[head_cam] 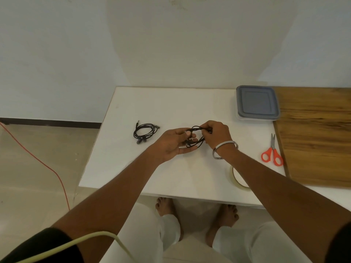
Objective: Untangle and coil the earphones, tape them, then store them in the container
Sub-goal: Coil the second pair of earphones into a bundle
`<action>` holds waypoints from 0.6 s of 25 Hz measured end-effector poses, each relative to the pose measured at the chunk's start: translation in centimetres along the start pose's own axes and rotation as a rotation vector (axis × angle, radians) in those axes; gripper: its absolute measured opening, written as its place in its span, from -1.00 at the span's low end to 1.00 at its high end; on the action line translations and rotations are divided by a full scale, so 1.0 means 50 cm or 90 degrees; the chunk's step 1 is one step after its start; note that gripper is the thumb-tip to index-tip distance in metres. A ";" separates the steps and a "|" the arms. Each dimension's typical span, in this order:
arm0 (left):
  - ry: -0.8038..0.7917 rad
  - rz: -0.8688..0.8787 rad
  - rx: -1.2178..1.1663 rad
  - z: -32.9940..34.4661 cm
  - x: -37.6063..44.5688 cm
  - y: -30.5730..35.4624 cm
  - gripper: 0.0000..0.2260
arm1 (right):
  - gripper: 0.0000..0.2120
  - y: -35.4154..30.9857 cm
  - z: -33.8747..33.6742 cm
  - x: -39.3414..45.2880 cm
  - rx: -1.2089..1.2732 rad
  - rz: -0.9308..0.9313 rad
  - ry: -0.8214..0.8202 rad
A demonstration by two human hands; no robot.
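Above the middle of the white table [171,103], both hands hold one pair of black earphones [196,138] looped into a loose coil. My left hand [171,144] cups the coil from below, thumb on top. My right hand [214,132] pinches the upper strands at the right side. A second pair of black earphones [145,130] lies coiled on the table to the left, its plug pointing away. The container [257,102], clear with a grey lid on it, stands at the table's far right. A roll of tape [238,180] lies near the front edge, partly hidden by my right forearm.
Orange-handled scissors [272,153] lie at the right, beside a wooden board [315,133] that covers the right end. A red cable [38,160] runs over the floor at left. My legs and bare feet show under the table's front edge.
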State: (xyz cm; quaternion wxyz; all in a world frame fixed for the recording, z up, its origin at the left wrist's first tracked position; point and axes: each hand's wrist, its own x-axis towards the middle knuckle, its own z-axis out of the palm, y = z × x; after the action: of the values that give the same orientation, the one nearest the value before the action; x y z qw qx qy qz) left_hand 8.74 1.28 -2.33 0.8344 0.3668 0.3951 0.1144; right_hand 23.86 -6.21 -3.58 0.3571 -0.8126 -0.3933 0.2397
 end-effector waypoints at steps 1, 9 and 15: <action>-0.018 0.003 -0.012 -0.001 -0.002 -0.001 -0.78 | -0.83 0.001 -0.001 0.001 -0.003 0.002 0.001; -0.034 -0.024 -0.020 -0.002 -0.003 -0.001 -0.65 | -0.81 0.013 0.005 0.000 -0.050 -0.007 -0.025; 0.066 -0.040 0.034 0.013 0.007 0.004 -0.72 | -0.81 0.011 0.008 0.004 -0.056 -0.013 -0.026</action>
State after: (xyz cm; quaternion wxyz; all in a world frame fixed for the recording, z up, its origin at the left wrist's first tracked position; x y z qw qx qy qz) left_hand 9.49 1.27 -2.12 0.8062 0.3697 0.4518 0.0964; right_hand 23.98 -6.12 -4.30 0.3152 -0.8185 -0.4190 0.2348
